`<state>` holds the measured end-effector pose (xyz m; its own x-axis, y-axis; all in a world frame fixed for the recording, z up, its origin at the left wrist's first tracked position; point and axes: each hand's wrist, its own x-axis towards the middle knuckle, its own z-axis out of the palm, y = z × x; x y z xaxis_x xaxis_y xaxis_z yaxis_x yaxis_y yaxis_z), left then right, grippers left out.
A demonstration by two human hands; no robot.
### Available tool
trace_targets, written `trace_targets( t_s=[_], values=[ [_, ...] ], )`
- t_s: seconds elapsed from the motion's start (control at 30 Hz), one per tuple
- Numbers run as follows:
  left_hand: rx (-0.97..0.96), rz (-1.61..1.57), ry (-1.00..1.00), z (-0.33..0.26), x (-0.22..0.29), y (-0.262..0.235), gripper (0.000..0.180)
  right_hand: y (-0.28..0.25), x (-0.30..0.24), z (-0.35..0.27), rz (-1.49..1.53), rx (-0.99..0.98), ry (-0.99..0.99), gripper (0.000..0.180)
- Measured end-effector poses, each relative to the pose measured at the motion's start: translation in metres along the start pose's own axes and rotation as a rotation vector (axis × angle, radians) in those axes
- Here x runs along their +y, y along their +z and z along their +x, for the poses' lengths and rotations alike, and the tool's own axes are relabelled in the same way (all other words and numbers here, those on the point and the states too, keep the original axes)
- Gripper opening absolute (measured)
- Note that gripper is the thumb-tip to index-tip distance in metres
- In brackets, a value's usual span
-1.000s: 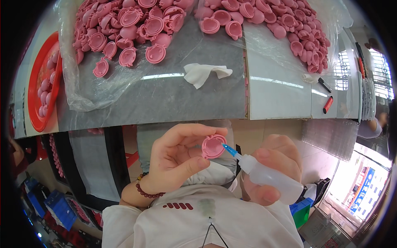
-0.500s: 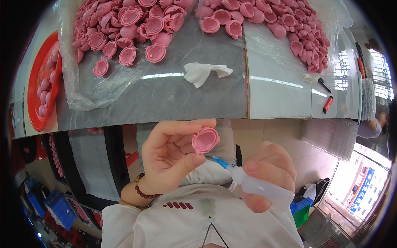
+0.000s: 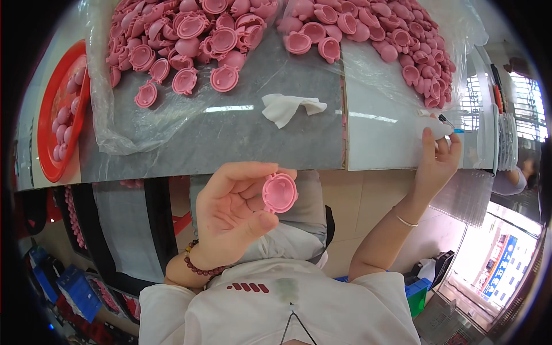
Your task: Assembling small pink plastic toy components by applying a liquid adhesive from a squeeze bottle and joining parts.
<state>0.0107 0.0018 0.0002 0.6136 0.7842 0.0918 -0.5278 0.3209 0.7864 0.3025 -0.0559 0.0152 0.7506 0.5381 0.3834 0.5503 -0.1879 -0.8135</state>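
Observation:
Between the thumb and fingers of my left hand [image 3: 233, 210] is a small pink plastic half-shell [image 3: 280, 193], its hollow side and rim facing up toward me. My right hand [image 3: 438, 158] reaches out over the right part of the table. Its fingers are curled about a white squeeze bottle [image 3: 436, 127] with a blue needle tip, which points to the right just above or on the tabletop. The hand hides part of the bottle, so I cannot tell whether it rests there.
Heaps of pink half-shells [image 3: 187, 49] lie on clear plastic sheeting [image 3: 123, 135] across the far side. A red basin [image 3: 49, 155] with pink balls stands at left. A crumpled white cloth [image 3: 284, 109] lies mid-table. Another person's arm [image 3: 512, 181] shows at far right.
My right hand has carried the squeeze bottle away from the half-shell, out to the right side of the table. My left hand still holds the half-shell, now turned slightly.

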Motion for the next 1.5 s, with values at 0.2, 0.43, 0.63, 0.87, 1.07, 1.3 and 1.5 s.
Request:
trace_targets(
  t_s=[0.2,0.43,0.63,0.87,1.07,1.3,1.5],
  values=[
    [0.141,-0.074,-0.127,0.004,0.005,0.007,0.046,0.008,-0.018,-0.007,-0.034,0.336,-0.442,0.051],
    [0.112,-0.097,-0.108,-0.003,0.006,0.006,0.046,0.09,-0.082,0.021,-0.107,-0.62,-0.742,0.03],
    [0.114,-0.096,-0.097,-0.007,0.008,0.003,0.044,0.091,-0.073,0.024,-0.307,-0.739,-0.633,0.024],
    [0.09,-0.084,-0.118,-0.001,0.007,0.0,0.045,0.035,-0.057,-0.02,-0.102,-0.516,-0.269,0.024],
    [0.085,-0.057,-0.118,0.002,0.003,0.005,0.045,0.015,-0.052,-0.024,-0.232,-0.533,-0.357,0.024],
    [-0.015,-0.059,-0.105,0.003,0.002,0.005,0.043,0.023,-0.062,-0.041,0.036,-0.536,-0.437,0.026],
    [-0.035,0.077,-0.05,0.002,-0.004,0.008,0.04,0.044,-0.078,-0.075,0.306,-0.699,-0.576,0.036]
  ],
)
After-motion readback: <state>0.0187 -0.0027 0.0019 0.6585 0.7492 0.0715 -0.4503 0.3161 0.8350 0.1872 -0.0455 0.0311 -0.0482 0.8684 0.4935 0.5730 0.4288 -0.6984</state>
